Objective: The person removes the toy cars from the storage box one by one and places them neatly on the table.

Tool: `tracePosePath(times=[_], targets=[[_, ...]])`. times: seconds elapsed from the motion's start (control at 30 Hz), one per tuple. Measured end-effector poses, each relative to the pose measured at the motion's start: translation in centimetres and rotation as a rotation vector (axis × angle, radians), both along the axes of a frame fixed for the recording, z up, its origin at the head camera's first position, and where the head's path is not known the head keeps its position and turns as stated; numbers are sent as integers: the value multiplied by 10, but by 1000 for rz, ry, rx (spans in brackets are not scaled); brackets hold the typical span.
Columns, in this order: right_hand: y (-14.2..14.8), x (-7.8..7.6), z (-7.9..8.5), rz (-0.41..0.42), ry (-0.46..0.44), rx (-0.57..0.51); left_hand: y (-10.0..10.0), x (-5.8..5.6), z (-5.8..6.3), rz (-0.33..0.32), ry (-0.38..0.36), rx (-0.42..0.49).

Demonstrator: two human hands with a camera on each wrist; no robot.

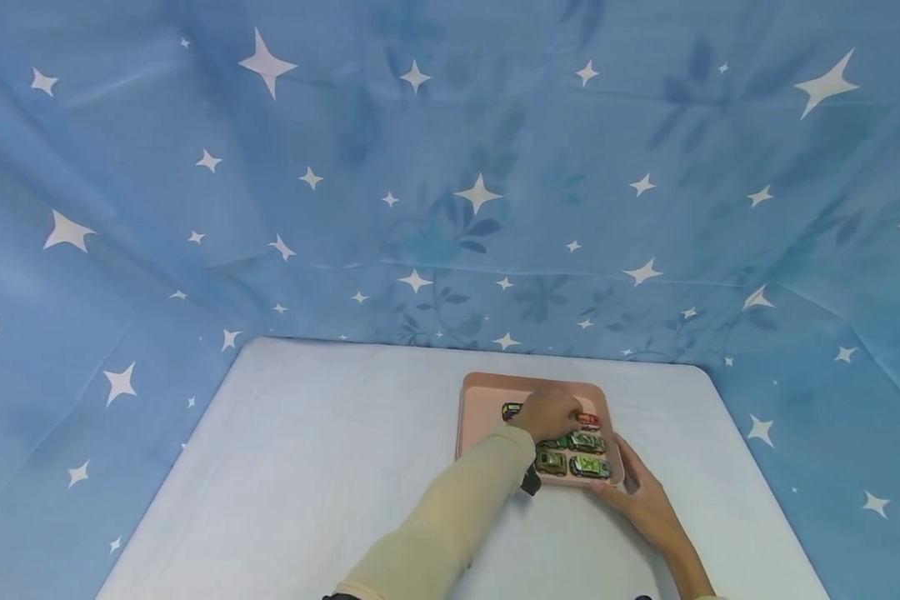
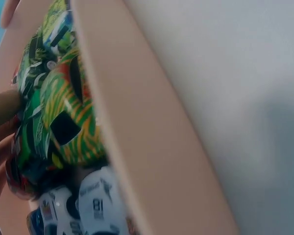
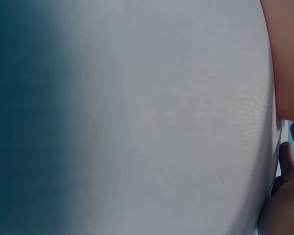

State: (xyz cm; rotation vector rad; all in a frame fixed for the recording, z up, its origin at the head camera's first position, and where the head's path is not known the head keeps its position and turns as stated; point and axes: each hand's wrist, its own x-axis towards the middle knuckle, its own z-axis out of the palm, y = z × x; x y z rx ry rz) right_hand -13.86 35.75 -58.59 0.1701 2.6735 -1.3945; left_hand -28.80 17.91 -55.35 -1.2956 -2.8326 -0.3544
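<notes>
From where I stand, a person's left hand (image 1: 547,414) reaches into a shallow pink tray (image 1: 480,407) on the white desk (image 1: 322,442), its fingertips just beside a small red toy car (image 1: 588,422) near the tray's right side (whether they pinch anything, I cannot tell). Green-patterned toy cars (image 1: 587,442) lie close together on the nearer side of that hand, and a dark toy car (image 1: 511,411) sits to its left. The right hand (image 1: 648,504), thumb and fingers spread wide, touches the tray's near right corner from outside.
</notes>
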Motion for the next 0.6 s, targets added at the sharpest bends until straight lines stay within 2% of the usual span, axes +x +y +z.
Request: tracePosePath(times=[0.17, 0.3, 0.5, 0.6], targets=[[0, 0, 0, -1, 7, -7, 6, 1, -1, 17, 65, -47], [-1, 1, 1, -6, -6, -5, 7, 3, -1, 21, 64, -32], [-2, 2, -2, -13, 1, -13, 3, 0, -2, -11, 23, 12], [-1, 2, -1, -8, 12, -14, 1, -3, 1, -33, -43, 66]])
